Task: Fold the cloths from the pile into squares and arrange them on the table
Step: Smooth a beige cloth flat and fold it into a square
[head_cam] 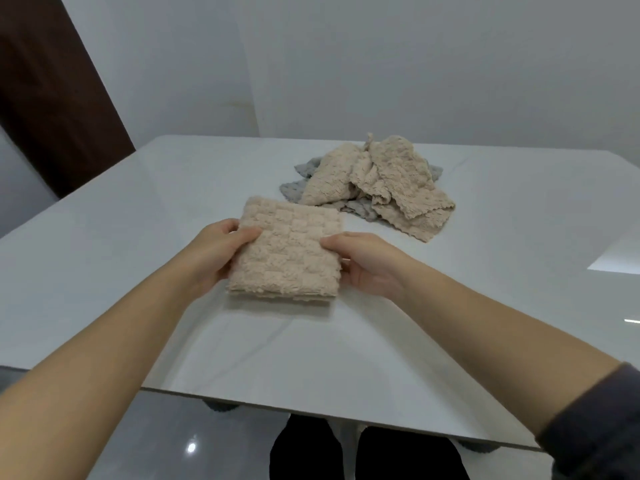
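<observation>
A beige fluffy cloth [287, 251], folded into a thick square, sits at the middle of the white table [138, 258]. My left hand [214, 251] grips its left edge, thumb on top and fingers underneath. My right hand [363, 261] grips its right edge the same way. Behind it, toward the far middle of the table, lies the pile of cloths [374, 181]: crumpled beige ones on top and grey ones [294, 188] showing underneath.
The table's near edge runs across the bottom of the view, with my dark-clothed legs [363, 452] below it. A dark brown door [52, 98] stands at the far left and a plain wall lies behind the table.
</observation>
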